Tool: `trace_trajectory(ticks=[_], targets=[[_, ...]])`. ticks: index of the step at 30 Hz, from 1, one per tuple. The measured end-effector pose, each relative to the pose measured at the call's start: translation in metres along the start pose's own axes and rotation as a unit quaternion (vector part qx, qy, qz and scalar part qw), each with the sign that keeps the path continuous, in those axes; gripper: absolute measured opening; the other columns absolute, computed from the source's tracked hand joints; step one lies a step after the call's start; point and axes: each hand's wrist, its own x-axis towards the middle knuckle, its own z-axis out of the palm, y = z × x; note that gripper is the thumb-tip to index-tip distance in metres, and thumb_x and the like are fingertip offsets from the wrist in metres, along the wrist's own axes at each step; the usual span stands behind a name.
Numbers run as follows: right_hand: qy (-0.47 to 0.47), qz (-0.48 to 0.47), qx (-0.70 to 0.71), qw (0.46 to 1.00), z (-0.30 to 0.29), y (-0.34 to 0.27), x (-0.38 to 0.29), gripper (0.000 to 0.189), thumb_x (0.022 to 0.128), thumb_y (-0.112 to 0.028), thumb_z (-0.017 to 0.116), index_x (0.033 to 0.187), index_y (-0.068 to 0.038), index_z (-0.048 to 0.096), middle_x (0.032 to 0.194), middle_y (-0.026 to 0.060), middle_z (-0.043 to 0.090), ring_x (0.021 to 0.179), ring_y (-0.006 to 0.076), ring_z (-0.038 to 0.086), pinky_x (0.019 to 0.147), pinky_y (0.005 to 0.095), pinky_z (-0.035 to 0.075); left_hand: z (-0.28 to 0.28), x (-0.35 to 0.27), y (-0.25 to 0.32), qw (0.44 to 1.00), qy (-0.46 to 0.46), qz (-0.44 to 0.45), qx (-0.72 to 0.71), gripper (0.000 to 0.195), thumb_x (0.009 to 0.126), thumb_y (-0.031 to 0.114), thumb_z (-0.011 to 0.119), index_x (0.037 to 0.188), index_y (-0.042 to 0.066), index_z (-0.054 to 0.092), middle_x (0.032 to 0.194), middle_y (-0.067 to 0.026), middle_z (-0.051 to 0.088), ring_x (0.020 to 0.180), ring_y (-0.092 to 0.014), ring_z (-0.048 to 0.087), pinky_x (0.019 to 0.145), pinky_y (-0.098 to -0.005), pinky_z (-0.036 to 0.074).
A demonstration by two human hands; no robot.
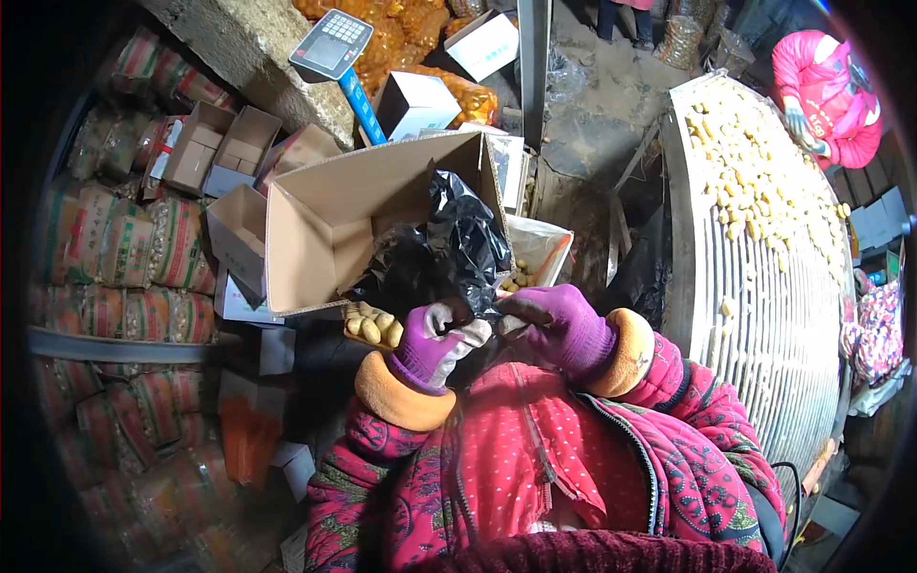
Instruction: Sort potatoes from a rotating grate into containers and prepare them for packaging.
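Observation:
My left hand (438, 342), in a purple and white work glove, grips the near edge of a black plastic bag (469, 236). My right hand (566, 326), gloved alike, pinches the same bag a little to the right. The bag lies bunched inside a large open cardboard box (304, 229), along its right side, and spills over the near rim. Just left of my left hand, several potatoes (372, 326) show below the box. Beyond my right hand stands a white sack (541, 247) with more potatoes inside.
A slatted sorting table (759, 344) carrying many potatoes runs along the right, with a person in pink (824, 107) beside it. A weighing scale display (333, 43) stands behind the box. Smaller open cartons (240, 147) and stacked filled bags (179, 243) occupy the left.

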Motion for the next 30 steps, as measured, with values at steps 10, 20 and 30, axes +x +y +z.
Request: trace_trajectory(ticks=[10, 20, 30], targets=[[-0.013, 0.195, 0.276, 0.941, -0.015, 0.007, -0.003, 0.015, 0.092, -0.016, 0.060, 0.090, -0.001, 0.062, 0.085, -0.0005, 0.060, 0.080, 0.0078, 0.054, 0.072, 0.0259, 0.044, 0.009, 0.004, 0.010, 0.995, -0.027, -0.027, -0.092, 0.009, 0.085, 0.005, 0.060, 0.082, -0.004, 0.059, 0.074, -0.0144, 0.066, 0.069, -0.022, 0.065, 0.057, -0.0285, 0.053], [0.169, 0.277, 0.406, 0.854, -0.030, 0.051, -0.016, 0.021, 0.095, -0.019, 0.054, 0.097, 0.001, 0.062, 0.083, 0.0098, 0.067, 0.074, 0.0176, 0.066, 0.066, 0.0303, 0.054, -0.075, 0.005, 0.036, 0.958, 0.182, 0.169, -0.144, 0.027, 0.088, 0.019, 0.058, 0.112, 0.005, 0.060, 0.104, -0.0083, 0.064, 0.080, -0.020, 0.062, 0.077, -0.0340, 0.054], [-0.005, 0.089, 0.139, 0.986, 0.004, 0.020, 0.001, 0.018, 0.083, -0.020, 0.065, 0.089, -0.005, 0.057, 0.081, 0.0128, 0.059, 0.075, 0.0357, 0.060, 0.067, 0.0395, 0.048, -0.036, -0.011, 0.022, 0.923, -0.087, 0.181, 0.329, 0.077, 0.079, 0.037, 0.076, 0.136, -0.001, 0.041, 0.131, -0.0124, 0.052, 0.120, -0.023, 0.050, 0.104, -0.0384, 0.039]])
